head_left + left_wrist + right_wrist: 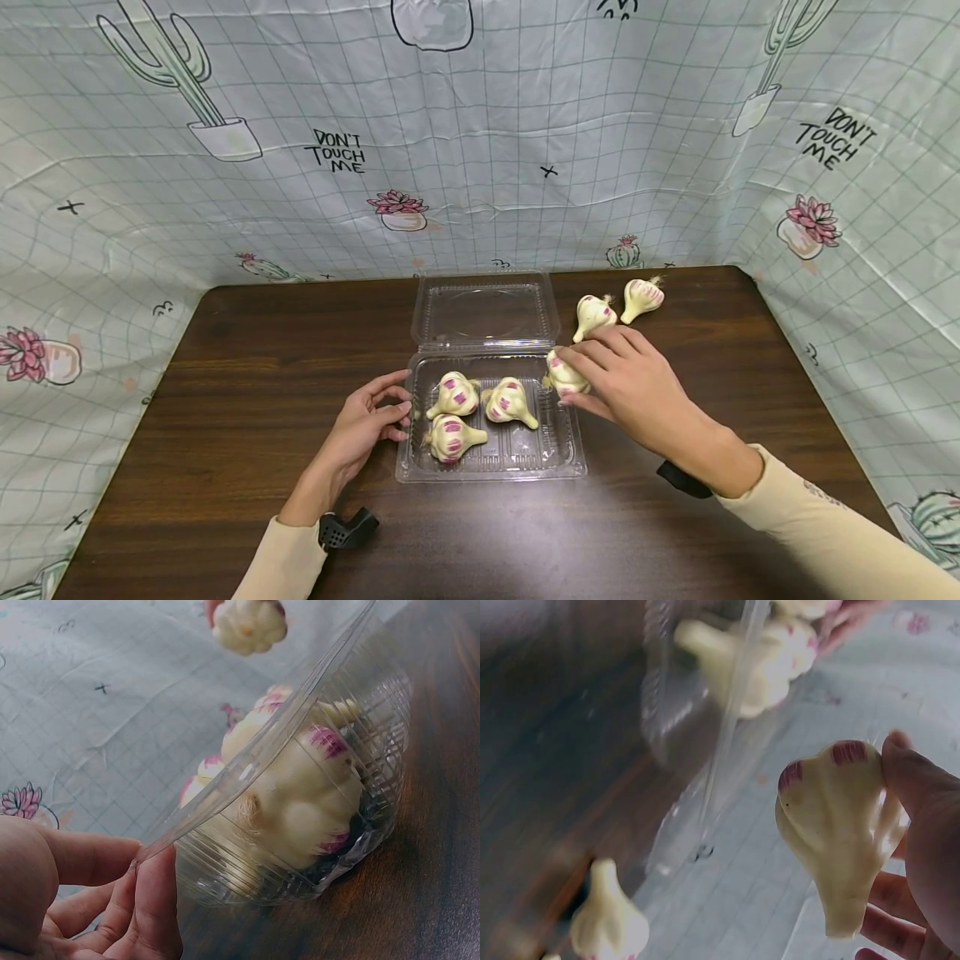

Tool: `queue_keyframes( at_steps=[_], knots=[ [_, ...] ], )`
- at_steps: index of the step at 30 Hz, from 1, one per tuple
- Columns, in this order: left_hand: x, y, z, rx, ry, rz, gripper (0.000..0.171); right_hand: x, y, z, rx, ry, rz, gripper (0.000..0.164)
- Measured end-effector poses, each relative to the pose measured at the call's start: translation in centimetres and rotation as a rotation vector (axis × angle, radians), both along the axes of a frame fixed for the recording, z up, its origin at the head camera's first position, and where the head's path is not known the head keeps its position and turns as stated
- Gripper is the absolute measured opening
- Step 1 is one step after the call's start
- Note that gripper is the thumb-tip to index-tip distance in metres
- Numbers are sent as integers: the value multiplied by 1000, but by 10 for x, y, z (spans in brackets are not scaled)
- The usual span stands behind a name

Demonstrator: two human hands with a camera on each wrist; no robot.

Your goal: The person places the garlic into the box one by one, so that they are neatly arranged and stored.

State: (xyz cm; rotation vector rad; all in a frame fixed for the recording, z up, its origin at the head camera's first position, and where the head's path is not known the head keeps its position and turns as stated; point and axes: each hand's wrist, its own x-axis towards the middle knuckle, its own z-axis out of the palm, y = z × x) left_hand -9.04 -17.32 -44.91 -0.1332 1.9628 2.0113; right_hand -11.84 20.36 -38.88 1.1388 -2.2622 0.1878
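My right hand (637, 387) grips a garlic bulb (567, 373) by its sides, over the right rim of a clear plastic clamshell box (491, 472). In the right wrist view that bulb (836, 825) shows its neck pointing down, with thumb and fingers round it. My left hand (367, 421) is at the box's left side; the left wrist view shows thumb and finger (154, 892) pinching the box's rim (180, 836). Inside the box lie three more bulbs: one at upper left (456, 394), one at lower left (450, 439), one in the middle (510, 402).
Two loose garlic bulbs, one nearer (595, 315) and one farther (642, 297), lie on the dark wooden table (300, 350) at back right. The box's lid (483, 308) lies folded back behind it. A patterned cloth (480, 167) hangs around the table's back and sides.
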Motion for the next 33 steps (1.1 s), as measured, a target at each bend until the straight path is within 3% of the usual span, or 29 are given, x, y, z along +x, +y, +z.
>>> queue_keyframes(
  at_steps=[13,17,21,33],
  knots=[
    [-2,1,1,-10,-5,4,54,16,-32,-14,58,-30,77,73],
    [-2,1,1,-5,-4,5,54,20,-38,-16,89,-47,84,70],
    [-2,1,1,-6,-5,3,54,24,-44,-20,120,-68,90,54],
    [0,0,1,-6,-5,1,54,35,-52,-28,214,-128,75,55]
  ],
)
